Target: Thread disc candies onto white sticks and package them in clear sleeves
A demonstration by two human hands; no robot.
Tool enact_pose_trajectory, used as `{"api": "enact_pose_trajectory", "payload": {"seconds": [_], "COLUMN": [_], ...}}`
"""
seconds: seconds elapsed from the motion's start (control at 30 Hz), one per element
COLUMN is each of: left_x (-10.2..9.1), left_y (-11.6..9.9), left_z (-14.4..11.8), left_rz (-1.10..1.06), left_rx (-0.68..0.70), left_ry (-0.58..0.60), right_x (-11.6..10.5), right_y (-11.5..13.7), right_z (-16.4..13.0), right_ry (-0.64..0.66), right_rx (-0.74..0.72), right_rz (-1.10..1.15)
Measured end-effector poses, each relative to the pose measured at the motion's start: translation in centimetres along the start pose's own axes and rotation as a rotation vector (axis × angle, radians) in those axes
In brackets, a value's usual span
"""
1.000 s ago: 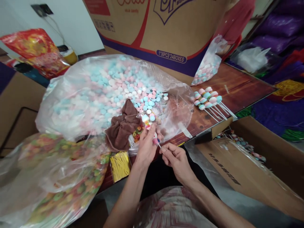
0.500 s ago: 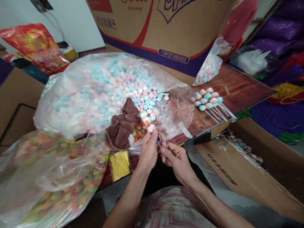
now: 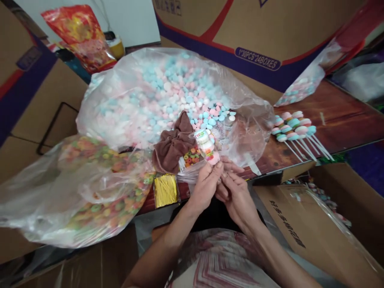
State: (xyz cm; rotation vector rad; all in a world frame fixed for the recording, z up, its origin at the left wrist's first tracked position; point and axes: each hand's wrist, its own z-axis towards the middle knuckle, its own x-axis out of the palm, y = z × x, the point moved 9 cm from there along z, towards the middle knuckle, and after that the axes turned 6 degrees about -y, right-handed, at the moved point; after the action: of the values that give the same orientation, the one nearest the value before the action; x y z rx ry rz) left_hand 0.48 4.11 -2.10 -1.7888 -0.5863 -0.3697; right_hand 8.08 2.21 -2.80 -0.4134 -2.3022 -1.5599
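In my left hand (image 3: 207, 182) is a marshmallow stick (image 3: 207, 149), its white and pink marshmallows and coloured rings upright inside a see-through wrapper. Thumb and fingers pinch it just below the lowest pink piece. My right hand (image 3: 235, 186) is up against the left at the same spot, fingers closed; what they pinch is hidden. Just beyond lie a brown cloth (image 3: 172, 146) and a small heap of ring-shaped candies (image 3: 192, 157). A packet of gold twist ties (image 3: 166, 191) rests at the table edge, left of my left hand.
A large bag of pastel marshmallows (image 3: 129, 100) spreads behind my hands. Another bag holds ring candies (image 3: 111, 212) at left. Finished marshmallow sticks (image 3: 295, 127) lie in a pile at right. An open carton (image 3: 288, 220) stands below the table edge; a big carton (image 3: 210, 52) blocks the back.
The view has swung left, so things appear farther right. My right hand has closed in against my left beneath the wrapped marshmallows; the thin white stick seen between them is now hidden.
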Motion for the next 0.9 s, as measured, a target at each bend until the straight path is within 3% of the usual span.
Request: {"api": "enact_pose_trajectory", "payload": {"seconds": [0.13,0.2,0.27,0.33,0.4,0.53,0.6,0.73,0.9], "left_x": [-0.5,-1.3,-2.6,-4.5,-6.6,-9.3,-9.8,-10.2,-10.8], "left_y": [-2.2,-3.2,-4.2,-5.5,-6.9,-8.4,-8.3,-8.1,-7.9], "left_z": [-1.1,-1.7,-2.1,-2.3,-2.3,-2.0,-1.8,-1.7,-1.3], "left_rz": [-0.166,-0.212,-0.226,-0.196,-0.101,0.139,0.197,0.113,0.003], "left_rx": [-0.028,-0.025,0.0,0.07,0.175,0.338,0.377,0.394,0.322], "left_ry": [0.098,0.091,0.038,-0.045,-0.13,-0.251,-0.3,-0.363,-0.379], "right_x": [3.1,3.9,4.2,4.3,4.6,5.9,6.7,6.2,4.0], "right_y": [-1.9,-2.5,-2.6,-1.7,0.3,4.7,5.1,3.1,1.7], "right_z": [-0.8,-1.3,-1.3,-1.0,-0.4,1.2,2.0,2.4,0.3], "right_ry": [0.156,0.223,0.279,0.345,0.361,0.242,0.217,0.314,0.435], "right_rx": [0.254,0.305,0.258,0.089,-0.168,-0.718,-0.906,-1.012,-1.053], "right_rz": [0.26,0.221,0.039,-0.293,-0.643,-1.154,-1.376,-1.612,-1.561]}}
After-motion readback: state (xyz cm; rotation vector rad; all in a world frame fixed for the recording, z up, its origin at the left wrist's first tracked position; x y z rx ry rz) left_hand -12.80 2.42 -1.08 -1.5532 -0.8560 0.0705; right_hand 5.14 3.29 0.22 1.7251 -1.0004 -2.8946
